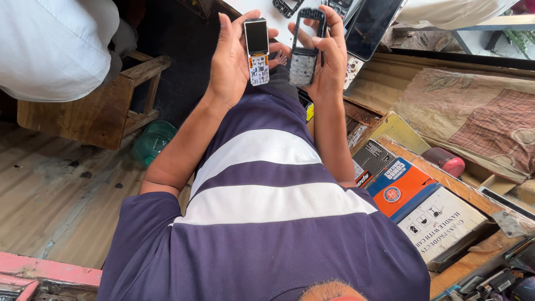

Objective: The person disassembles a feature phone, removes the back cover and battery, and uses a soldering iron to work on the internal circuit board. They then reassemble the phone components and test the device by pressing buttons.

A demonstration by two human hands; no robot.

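Observation:
My left hand holds a bare phone body upright, with a dark screen on top and an exposed white circuit board below. A black phone front cover with an open screen window and a grey keypad mat rests in my right hand. The two parts are side by side, a small gap between them, above my striped purple and white shirt.
A white bench top beyond my hands carries a tablet and phone frames. An orange and white cardboard box lies at right beside a pink round object. A wooden stool and green bottle stand at left.

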